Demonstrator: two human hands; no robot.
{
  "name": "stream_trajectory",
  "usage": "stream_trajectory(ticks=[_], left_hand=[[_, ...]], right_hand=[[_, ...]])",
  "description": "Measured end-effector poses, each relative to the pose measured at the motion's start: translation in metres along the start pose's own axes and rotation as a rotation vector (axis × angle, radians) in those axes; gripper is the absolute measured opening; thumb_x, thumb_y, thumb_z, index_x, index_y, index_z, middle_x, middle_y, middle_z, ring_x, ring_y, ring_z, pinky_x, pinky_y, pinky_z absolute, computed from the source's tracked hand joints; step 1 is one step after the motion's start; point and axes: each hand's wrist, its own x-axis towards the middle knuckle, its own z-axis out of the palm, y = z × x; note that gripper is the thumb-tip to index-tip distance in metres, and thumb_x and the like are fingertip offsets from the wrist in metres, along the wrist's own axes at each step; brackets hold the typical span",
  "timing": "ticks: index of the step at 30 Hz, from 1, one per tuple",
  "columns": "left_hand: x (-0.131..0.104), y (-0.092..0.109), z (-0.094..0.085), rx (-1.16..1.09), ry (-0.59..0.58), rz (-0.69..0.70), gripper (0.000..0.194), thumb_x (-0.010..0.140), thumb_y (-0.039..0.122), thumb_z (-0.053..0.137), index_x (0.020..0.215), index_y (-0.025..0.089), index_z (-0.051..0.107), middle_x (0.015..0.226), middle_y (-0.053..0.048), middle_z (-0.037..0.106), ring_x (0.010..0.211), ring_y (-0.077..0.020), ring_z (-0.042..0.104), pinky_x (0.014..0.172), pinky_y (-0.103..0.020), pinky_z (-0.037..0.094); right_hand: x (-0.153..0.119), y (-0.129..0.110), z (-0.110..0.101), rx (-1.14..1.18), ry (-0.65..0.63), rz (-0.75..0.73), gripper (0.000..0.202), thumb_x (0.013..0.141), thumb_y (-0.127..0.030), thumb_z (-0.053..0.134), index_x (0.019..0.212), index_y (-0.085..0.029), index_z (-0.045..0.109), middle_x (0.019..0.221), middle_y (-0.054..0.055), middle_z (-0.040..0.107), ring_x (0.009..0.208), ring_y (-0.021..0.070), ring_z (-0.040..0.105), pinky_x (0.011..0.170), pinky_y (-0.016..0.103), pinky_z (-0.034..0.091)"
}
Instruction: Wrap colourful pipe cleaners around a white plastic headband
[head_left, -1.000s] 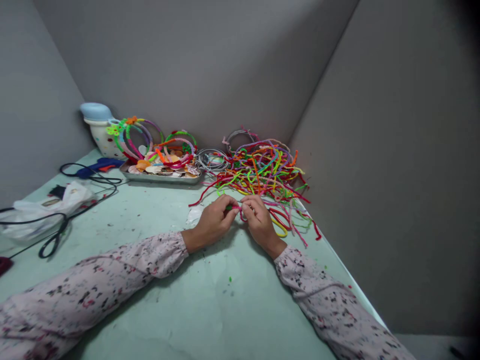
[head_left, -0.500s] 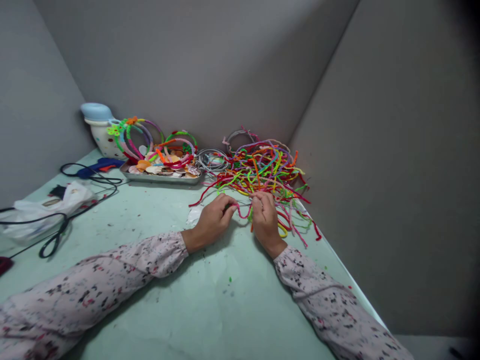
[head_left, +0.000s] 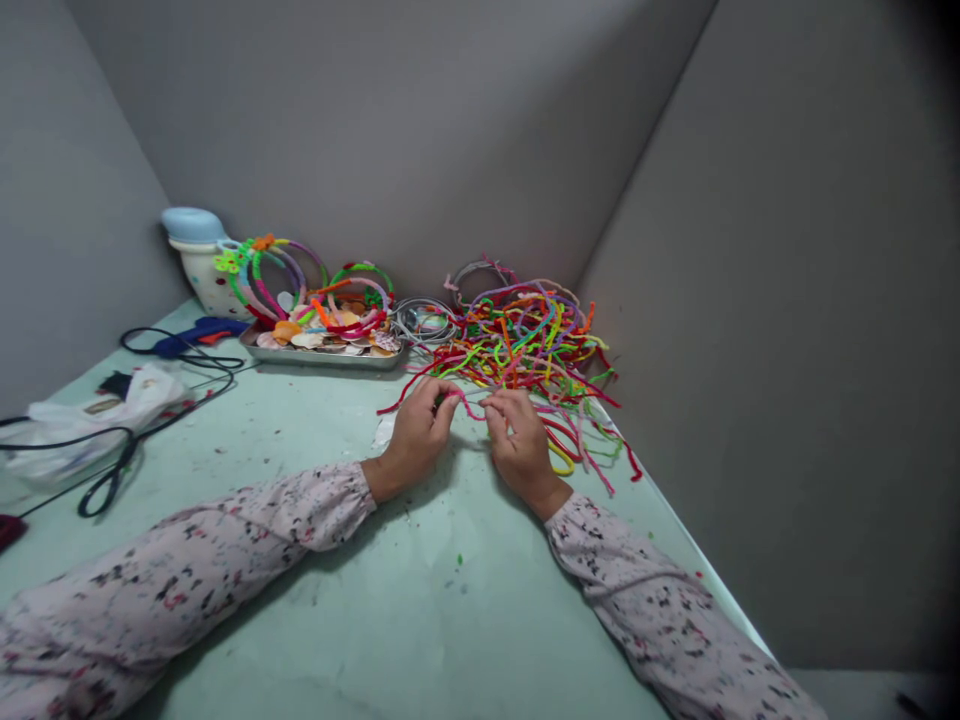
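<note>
A pink pipe cleaner (head_left: pixel 470 408) spans the short gap between my two hands, just in front of the heap. My left hand (head_left: pixel 417 430) is closed, with one end of it pinched between thumb and fingers. On the other side my right hand (head_left: pixel 517 440) is closed too, its fingertips on the strand's right part. A thin grey strand runs near the pink one at the fingertips; whether the two are joined I cannot tell. Behind the hands lies a tangled heap of coloured pipe cleaners (head_left: pixel 525 330).
A metal tray (head_left: pixel 330 360) holds flat pieces and fuzzy headbands (head_left: pixel 281 280). Beside it are grey wire hoops (head_left: pixel 424 320). At left are a blue-lidded container (head_left: pixel 199 255), a plastic bag (head_left: pixel 97 420) and a black cable (head_left: pixel 124 460). Grey walls stand behind and right.
Both hands have shifted slightly left. The pink pipe cleaner's sagging loop between them has become shallower, and my right fingers have moved along toward the left hand.
</note>
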Motion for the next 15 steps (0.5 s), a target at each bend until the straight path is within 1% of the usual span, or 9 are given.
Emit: stream_trajectory(ticks=[3, 7, 10, 15], left_hand=[[0.0005, -0.0004, 0.0001, 0.003, 0.024, 0.0, 0.011, 0.091, 0.022, 0.047, 0.092, 0.017, 0.056, 0.088, -0.004, 0.059, 0.085, -0.0167, 0.054, 0.079, -0.031, 0.043], [0.0009, -0.0015, 0.0001, 0.011, 0.046, -0.008, 0.01, 0.091, 0.021, 0.047, 0.094, 0.017, 0.056, 0.089, -0.004, 0.059, 0.084, -0.0164, 0.054, 0.078, -0.03, 0.043], [0.0009, -0.002, 0.0, 0.017, 0.052, -0.008, 0.01, 0.091, 0.02, 0.047, 0.093, 0.017, 0.057, 0.089, -0.004, 0.058, 0.084, -0.0162, 0.054, 0.077, -0.03, 0.043], [0.0009, -0.0021, -0.0005, 0.01, 0.068, -0.014, 0.01, 0.092, 0.022, 0.047, 0.092, 0.018, 0.056, 0.088, -0.003, 0.057, 0.08, -0.0156, 0.053, 0.074, -0.03, 0.043]], right_hand=[[-0.0005, 0.0012, 0.0016, 0.0, -0.126, 0.018, 0.022, 0.095, -0.025, 0.043, 0.098, -0.021, 0.065, 0.096, 0.007, 0.064, 0.096, 0.0202, 0.058, 0.087, 0.037, 0.048], [-0.0025, -0.0027, 0.0005, 0.033, -0.216, 0.014, 0.024, 0.096, -0.027, 0.042, 0.097, -0.02, 0.065, 0.09, 0.006, 0.066, 0.088, 0.0183, 0.06, 0.081, 0.033, 0.048], [-0.005, -0.006, -0.0013, 0.062, -0.24, -0.029, 0.022, 0.095, -0.026, 0.044, 0.099, -0.021, 0.066, 0.087, 0.004, 0.069, 0.083, 0.017, 0.063, 0.077, 0.031, 0.049], [-0.0082, -0.0071, -0.0026, 0.091, -0.204, -0.099, 0.019, 0.093, -0.023, 0.048, 0.104, -0.022, 0.064, 0.09, 0.003, 0.071, 0.083, 0.016, 0.065, 0.077, 0.029, 0.051]])
